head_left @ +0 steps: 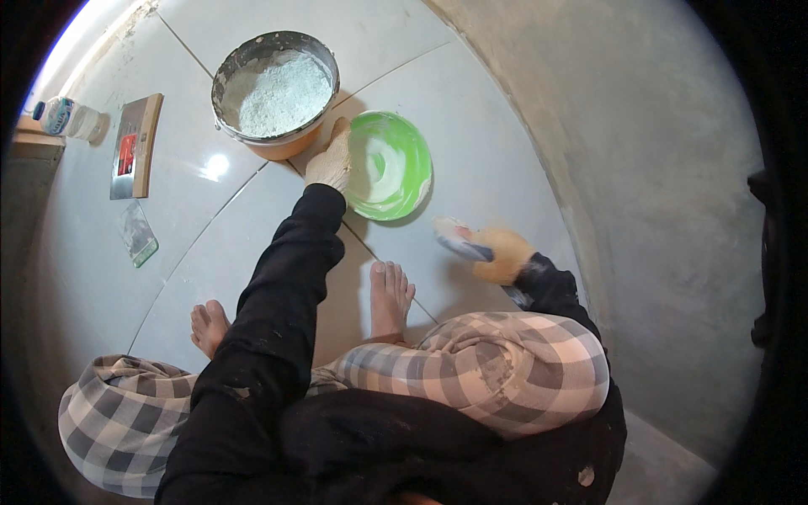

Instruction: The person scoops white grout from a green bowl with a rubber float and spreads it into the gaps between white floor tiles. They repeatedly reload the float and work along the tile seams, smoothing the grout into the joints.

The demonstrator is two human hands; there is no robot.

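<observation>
My left hand [331,162], in a pale work glove, grips the left rim of a shallow green bowl [418,165]. White paste is smeared over the bowl's inside. The bowl is tilted toward the right. My right hand [503,255], in a yellowish glove, is closed around a hand tool [456,238] smeared with white, to the right of the bowl and apart from it. Motion blurs the tool, and its exact kind cannot be made out. Beyond my left hand stands a bucket [330,59] holding pale, lumpy powder [289,95].
On the tiled floor [252,227] at left lie a wide-bladed scraper with a wooden edge [143,147] and a clear phone-shaped object [137,236]. A plastic bottle [71,119] lies farther left. A bare grey wall [648,168] rises at right. My bare feet [389,299] are near the bowl.
</observation>
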